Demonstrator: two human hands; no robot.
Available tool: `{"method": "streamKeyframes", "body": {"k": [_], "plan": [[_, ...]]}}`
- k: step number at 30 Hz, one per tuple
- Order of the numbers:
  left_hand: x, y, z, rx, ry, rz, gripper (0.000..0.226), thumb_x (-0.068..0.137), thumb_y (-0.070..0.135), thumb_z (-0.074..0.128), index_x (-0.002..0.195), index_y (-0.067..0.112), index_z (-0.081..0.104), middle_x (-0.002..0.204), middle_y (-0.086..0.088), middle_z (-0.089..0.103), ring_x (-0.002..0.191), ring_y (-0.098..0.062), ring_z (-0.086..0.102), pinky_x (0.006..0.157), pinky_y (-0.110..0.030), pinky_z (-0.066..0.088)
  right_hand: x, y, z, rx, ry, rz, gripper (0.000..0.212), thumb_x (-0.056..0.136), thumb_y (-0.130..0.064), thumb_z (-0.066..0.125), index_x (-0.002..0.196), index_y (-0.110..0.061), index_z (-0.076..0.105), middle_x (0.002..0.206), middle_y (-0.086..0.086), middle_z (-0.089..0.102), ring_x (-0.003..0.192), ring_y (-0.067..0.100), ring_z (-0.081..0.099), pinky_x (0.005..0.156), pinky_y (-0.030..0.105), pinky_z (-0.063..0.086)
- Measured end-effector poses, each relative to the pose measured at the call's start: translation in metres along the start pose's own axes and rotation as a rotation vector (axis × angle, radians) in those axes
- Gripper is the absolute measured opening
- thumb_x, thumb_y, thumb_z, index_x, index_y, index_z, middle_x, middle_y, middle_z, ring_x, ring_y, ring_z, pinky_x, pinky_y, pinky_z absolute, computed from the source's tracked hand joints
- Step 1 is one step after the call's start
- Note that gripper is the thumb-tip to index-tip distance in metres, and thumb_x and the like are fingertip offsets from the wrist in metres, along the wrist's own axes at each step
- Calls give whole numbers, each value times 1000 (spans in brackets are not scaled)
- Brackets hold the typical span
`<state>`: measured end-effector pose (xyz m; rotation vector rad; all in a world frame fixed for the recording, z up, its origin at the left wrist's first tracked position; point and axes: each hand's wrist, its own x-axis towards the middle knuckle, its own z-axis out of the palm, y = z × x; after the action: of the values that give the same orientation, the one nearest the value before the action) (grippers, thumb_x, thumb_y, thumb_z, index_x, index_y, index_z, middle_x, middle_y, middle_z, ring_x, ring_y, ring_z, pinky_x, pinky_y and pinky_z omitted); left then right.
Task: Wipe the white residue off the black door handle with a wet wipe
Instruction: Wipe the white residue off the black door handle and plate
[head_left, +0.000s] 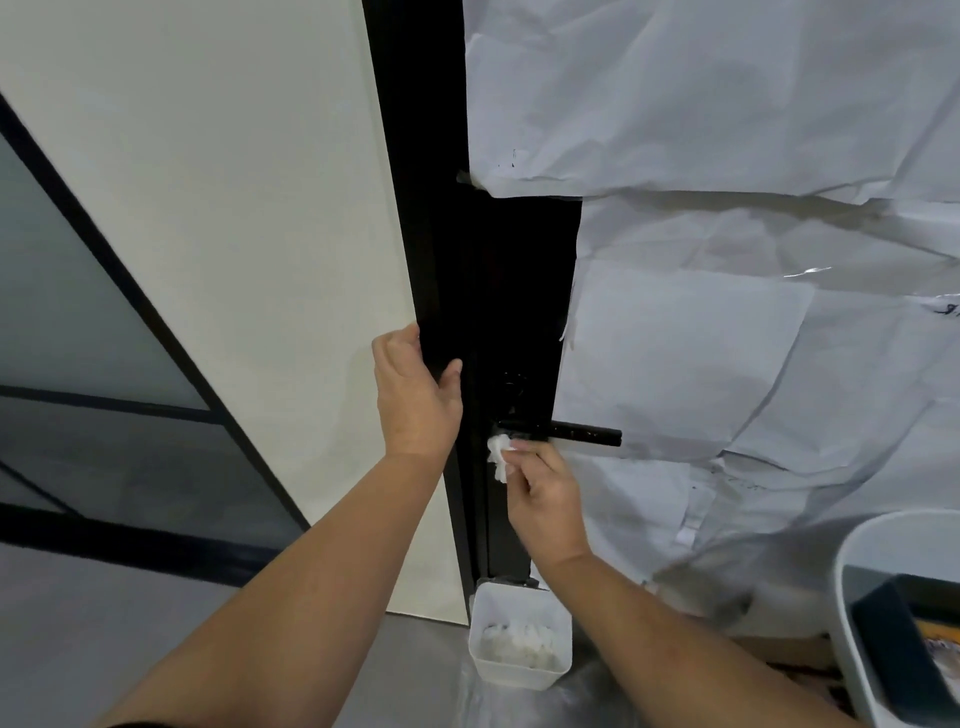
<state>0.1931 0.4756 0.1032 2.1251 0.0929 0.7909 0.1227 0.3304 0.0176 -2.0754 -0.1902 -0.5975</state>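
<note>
A small white square tub (519, 642) is sitting on the floor below the right hand (545, 499), and soft white crumpled wipes are lying inside it. A bigger white bin (857, 597) is standing far off to the right of that hand; something dark is sitting in it, but it is hard to tell what. The black door handle (566, 432) is a thin, smooth bar lying flat, just above the right hand, with its free end pointing right. Tiny white specks are showing on it. The right hand is pinching a scrunched white wet wipe (498, 454) between thumb and fingers, pressing it by the handle's left end. The left hand (415, 395) is curling its fingers and thumb around the edge of the black door (498, 291), up and left of the handle. Wrinkled white paper (727, 104) is covering the door to the right.
</note>
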Motion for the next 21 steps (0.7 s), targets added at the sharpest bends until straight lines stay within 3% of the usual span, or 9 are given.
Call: {"method": "streamKeyframes", "body": {"k": [4, 7, 10, 13, 15, 21], "plan": [[1, 1, -4, 18, -17, 43, 41, 82, 21, 74, 120, 21, 57, 114, 4, 47, 97, -10, 60, 79, -27, 58, -5, -3, 20, 2, 107, 122, 24, 89, 5, 56, 108, -4, 68, 107, 0, 57, 100, 15, 60, 93, 5, 39], [3, 3, -5, 22, -28, 45, 35, 81, 21, 73, 113, 21, 58, 108, 2, 51, 93, -10, 58, 75, -27, 58, -4, -2, 22, -78, 162, 90, 45, 87, 10, 52, 129, -4, 55, 119, 5, 49, 105, 0, 46, 92, 4, 38], [-1, 8, -8, 35, 0, 44, 36, 82, 18, 73, 114, 20, 58, 109, 2, 48, 92, -3, 50, 76, -28, 57, -1, -1, 25, -166, 128, 45, 63, 85, 9, 51, 145, -8, 36, 135, 9, 38, 113, 7, 45, 89, 16, 47], [-5, 9, -9, 19, 23, 51, 38, 83, 15, 73, 117, 17, 57, 111, 2, 45, 91, 3, 42, 78, -28, 56, 3, 6, 31, -229, 104, -29, 76, 83, 11, 50, 150, -10, 19, 149, 12, 25, 134, 27, 38, 105, 33, 43], [-5, 7, -8, 12, 19, 57, 38, 83, 15, 73, 117, 17, 57, 112, 1, 45, 94, 5, 44, 78, -28, 56, 7, 13, 36, -244, 125, -70, 75, 82, 13, 48, 149, -8, 20, 148, 13, 25, 137, 32, 35, 110, 40, 38], [-1, -4, -2, -41, 11, 93, 38, 81, 19, 70, 116, 16, 56, 110, -3, 47, 88, -18, 60, 71, -33, 58, 26, 29, 50, -329, 151, -100, 66, 75, 11, 53, 138, -4, 40, 144, 11, 30, 137, 30, 33, 109, 46, 32]]}}
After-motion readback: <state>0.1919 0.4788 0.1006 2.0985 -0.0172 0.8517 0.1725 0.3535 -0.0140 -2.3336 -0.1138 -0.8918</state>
